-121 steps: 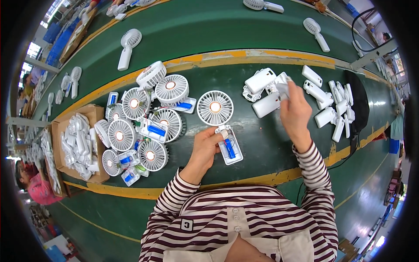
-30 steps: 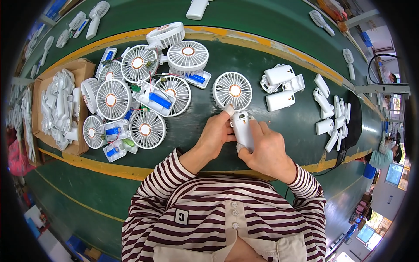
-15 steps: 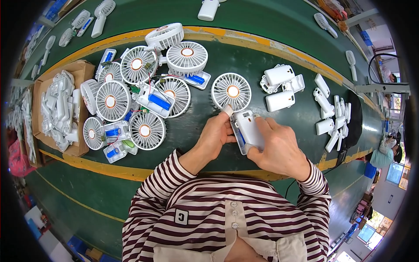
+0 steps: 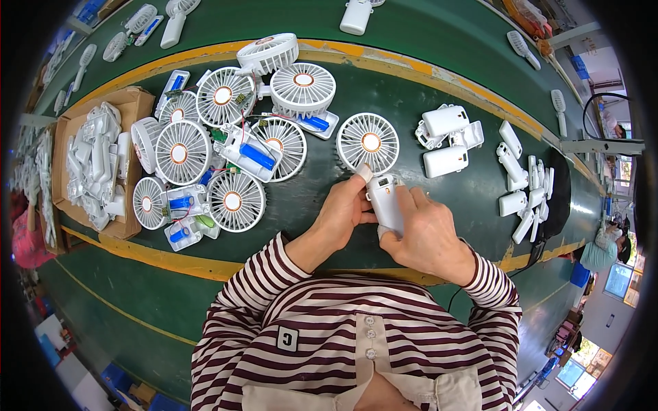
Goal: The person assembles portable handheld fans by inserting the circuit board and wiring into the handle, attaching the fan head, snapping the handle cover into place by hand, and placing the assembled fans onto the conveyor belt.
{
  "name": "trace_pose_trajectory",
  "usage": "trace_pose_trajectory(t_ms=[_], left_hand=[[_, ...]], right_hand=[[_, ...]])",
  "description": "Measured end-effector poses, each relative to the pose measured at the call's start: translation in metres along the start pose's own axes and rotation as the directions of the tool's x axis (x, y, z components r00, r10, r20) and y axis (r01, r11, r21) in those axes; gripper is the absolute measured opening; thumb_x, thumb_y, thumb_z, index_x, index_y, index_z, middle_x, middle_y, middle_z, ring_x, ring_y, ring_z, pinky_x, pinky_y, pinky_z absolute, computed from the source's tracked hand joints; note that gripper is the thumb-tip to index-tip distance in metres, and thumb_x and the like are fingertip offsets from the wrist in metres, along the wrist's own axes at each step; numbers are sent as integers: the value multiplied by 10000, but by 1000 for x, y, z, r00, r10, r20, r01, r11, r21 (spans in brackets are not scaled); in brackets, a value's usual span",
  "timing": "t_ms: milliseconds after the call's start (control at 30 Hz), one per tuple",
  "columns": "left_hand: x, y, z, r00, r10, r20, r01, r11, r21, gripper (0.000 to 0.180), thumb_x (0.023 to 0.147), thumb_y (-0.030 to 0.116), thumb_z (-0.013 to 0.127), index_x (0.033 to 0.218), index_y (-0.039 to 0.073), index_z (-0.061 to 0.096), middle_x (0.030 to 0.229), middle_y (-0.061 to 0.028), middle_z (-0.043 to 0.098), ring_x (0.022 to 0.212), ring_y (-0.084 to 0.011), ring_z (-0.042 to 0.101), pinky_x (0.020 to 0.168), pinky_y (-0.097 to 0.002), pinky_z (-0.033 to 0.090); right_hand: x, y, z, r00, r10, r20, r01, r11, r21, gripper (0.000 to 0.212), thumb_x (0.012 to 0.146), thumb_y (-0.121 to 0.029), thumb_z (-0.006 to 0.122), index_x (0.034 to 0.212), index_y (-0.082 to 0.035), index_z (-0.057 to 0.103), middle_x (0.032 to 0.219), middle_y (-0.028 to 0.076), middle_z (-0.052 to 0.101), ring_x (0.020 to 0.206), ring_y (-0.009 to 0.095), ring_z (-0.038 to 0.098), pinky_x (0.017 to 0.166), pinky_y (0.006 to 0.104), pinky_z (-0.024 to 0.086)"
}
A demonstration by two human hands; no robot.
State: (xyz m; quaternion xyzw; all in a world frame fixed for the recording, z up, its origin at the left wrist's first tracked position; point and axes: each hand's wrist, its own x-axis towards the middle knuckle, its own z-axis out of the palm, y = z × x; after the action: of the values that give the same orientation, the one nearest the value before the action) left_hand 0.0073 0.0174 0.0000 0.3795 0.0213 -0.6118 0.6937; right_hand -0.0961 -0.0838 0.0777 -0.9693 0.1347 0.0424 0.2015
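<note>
A white handheld fan (image 4: 368, 142) lies in front of me, its round grille pointing away and its handle toward me. My left hand (image 4: 340, 214) grips the handle near the neck, with the thumb pressed at the joint below the grille. Over the handle sits a white cover (image 4: 388, 203), lined up with it; a small dark window shows at its upper end. My right hand (image 4: 433, 231) holds the cover and handle from the right, fingers on top and thumb at the lower end. The blue battery inside is hidden.
Left of me lie several opened fans (image 4: 181, 152) with blue batteries and thin wires. Beyond them stands a cardboard box (image 4: 65, 171) of white parts. To the right are white covers (image 4: 445, 161) and a pile of handle parts (image 4: 528, 198). A green conveyor (image 4: 439, 34) carries fans.
The white cover has shifted left and now lies over the handle, hiding the blue battery that showed beside it. My right hand moved slightly left with it.
</note>
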Motion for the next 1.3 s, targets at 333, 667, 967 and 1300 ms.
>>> trace_pose_trajectory(t_ms=[333,667,967,1300], left_hand=[[-1,-1,3,999,13,-42,-9,996,93,335,875,281,524,1064,5,539,968,-72,577,836,-163,587,705,-322,504],[-1,-2,2,997,33,-75,-15,973,229,281,857,135,545,1098,-9,534,998,-85,581,863,-166,591,700,-302,521],[2,0,5,990,-4,-143,23,991,131,288,860,194,546,1054,-18,554,944,-95,593,812,-182,609,694,-318,524],[3,2,-2,990,78,-119,-68,994,82,274,857,155,539,1066,-20,552,991,-122,610,890,-192,599,786,-324,491]], right_hand=[[-2,0,9,998,-43,-50,42,999,-24,510,584,-124,609,992,146,467,728,187,516,537,305,566,454,370,472],[-2,3,12,995,-71,-66,69,997,-33,514,583,-132,622,998,131,473,726,177,518,544,304,566,459,379,470],[-3,1,11,991,-65,-114,60,997,-46,502,579,-158,648,993,88,503,724,151,511,563,296,560,474,366,464],[-17,21,31,917,281,-285,-75,820,567,439,687,-197,725,997,64,554,762,105,550,620,163,560,526,275,453]])
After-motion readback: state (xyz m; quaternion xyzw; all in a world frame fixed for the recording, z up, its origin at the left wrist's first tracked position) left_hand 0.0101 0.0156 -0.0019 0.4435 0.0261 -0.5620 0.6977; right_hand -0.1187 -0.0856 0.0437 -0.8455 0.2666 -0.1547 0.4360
